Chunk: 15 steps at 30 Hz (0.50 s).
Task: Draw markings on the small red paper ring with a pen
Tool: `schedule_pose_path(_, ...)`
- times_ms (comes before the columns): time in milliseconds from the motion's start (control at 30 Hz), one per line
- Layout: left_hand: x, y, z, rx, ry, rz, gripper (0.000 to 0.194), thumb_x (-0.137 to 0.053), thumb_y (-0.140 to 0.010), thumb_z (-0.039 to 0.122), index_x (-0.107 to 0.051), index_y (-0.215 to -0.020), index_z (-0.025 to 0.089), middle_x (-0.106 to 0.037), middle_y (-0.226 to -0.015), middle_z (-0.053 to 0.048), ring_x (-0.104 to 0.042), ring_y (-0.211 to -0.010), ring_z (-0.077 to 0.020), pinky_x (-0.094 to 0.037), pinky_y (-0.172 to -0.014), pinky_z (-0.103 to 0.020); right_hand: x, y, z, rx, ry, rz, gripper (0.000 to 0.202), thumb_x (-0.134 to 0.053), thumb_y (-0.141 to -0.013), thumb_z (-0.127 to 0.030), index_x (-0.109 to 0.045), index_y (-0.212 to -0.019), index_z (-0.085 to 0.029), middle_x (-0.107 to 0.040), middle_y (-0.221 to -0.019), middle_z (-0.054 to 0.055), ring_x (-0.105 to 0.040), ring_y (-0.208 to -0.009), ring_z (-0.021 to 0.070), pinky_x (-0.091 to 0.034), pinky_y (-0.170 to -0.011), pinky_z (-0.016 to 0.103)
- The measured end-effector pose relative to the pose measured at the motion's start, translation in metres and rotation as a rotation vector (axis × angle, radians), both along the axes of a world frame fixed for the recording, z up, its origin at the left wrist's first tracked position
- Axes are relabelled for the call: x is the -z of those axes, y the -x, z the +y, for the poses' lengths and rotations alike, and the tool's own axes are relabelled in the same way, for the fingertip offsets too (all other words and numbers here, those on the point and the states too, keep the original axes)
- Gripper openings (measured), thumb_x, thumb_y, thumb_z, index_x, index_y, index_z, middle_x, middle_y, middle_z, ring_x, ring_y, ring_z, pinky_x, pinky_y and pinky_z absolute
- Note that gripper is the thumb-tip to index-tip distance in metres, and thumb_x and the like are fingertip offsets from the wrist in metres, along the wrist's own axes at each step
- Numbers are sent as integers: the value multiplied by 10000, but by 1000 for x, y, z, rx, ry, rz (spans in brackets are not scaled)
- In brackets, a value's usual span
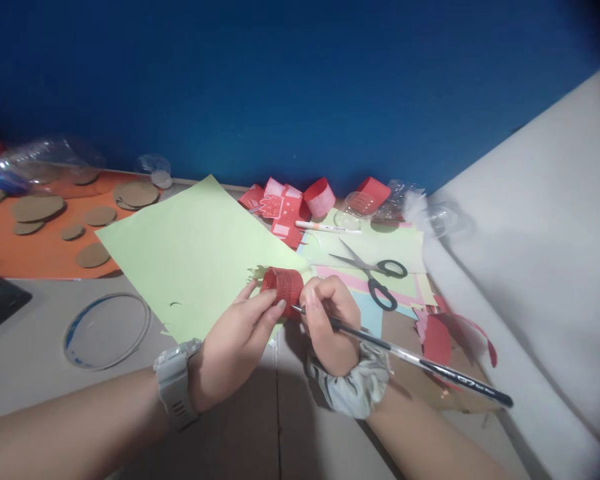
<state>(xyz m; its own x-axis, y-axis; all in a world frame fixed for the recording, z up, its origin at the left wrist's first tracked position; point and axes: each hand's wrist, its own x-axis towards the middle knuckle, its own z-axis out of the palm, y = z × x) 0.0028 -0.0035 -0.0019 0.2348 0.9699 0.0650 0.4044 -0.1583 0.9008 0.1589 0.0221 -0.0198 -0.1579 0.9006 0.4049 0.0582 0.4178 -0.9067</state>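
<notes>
In the middle of the head view my left hand (237, 343) grips a small red ribbed ring or cap (286, 288) between thumb and fingers. My right hand (331, 320) is closed around a black and clear pen (420, 362), whose tip is at the lower edge of the red piece. The pen's long body slants down to the right. Behind the red piece lies a large light green sheet (195, 247) with a jagged cut near its right side. Whether the pen tip touches the red surface is too small to tell.
Black-handled scissors (370, 270) lie half open on coloured papers at the right, near a white marker (325, 227) and red paper pieces (285, 207). Cardboard discs (37, 208) rest on orange paper (45, 257) at the left, above a tape ring (145, 333). A blue wall (290, 87) stands behind.
</notes>
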Motion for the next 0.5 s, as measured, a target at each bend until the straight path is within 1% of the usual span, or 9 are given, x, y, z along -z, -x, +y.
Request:
schedule_pose_path(233,1,-1,0,-5,11,-4,251,-402,-991,257,-595,-842,197,-694,-848,-9,-611,-919,-180,-318,-1120,-325,0,1,0,10,54,-3,258,-504,-971,-271,-406,-737,-229,-440,-646,-46,-371,-525,104,-315,-520,270)
schedule_pose_path(333,0,-1,2,-2,15,-22,249,-396,-991,247,-592,-844,203,-674,-801,9,-607,-872,-171,-326,-1104,-318,0,1,0,28,62,-7,258,-510,-967,-284,-415,-734,-228,-454,-653,-40,-379,-532,106,-312,-515,268)
schedule_pose_path(400,-1,0,2,-6,24,-30,250,-389,-993,247,-586,-843,206,-666,-799,10,-598,-855,-171,-371,-1047,-309,-1,1,0,31,70,-16,263,-515,-964,-291,-416,-729,-226,-465,-657,-36,-388,-541,108,-315,-518,268)
schedule_pose_path(500,-3,0,3,-24,59,-26,268,-378,-1002,266,-575,-832,202,-661,-843,-10,-585,-835,-174,-440,-907,-290,-3,1,0,22,113,-51,267,-516,-965,-305,-419,-729,-224,-459,-652,-39,-394,-552,109,-324,-533,269)
